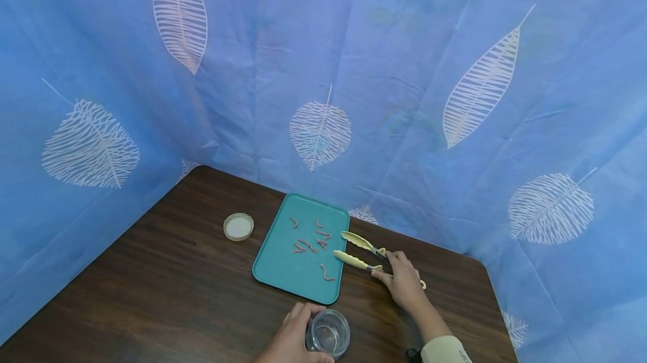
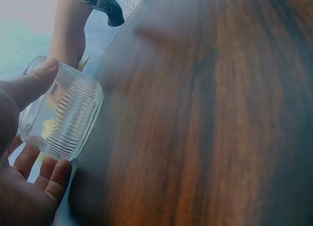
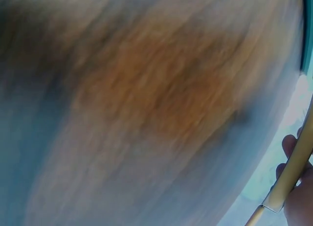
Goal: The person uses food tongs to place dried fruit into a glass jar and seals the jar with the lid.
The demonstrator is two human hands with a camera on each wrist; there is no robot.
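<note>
Dark wooden table (image 1: 151, 295) spans the lower frame. At bottom centre, left hand (image 1: 293, 336) holds a clear glass jar (image 1: 330, 334); lower right, right hand (image 1: 404, 281) grips spread yellow-tipped tongs (image 1: 351, 259). Present step seems reaching for wavy pink strips (image 1: 308, 245) on the central rectangular teal tray (image 1: 283, 270); next calls for narrowing the tongs, partly hidden.

A blue cloth (image 1: 394, 59) hangs behind the table (image 1: 167, 290) and along both its sides, its surface marked by soft folds and straight creases. White leaf prints (image 1: 320, 135) are scattered over it, some long and narrow, others broad and rounded. The table top is dark brown with streaky wood grain, and its two far corners are rounded. Soft light covers the cloth, while the wood looks redder in the left wrist view and blurred in the right one
</note>
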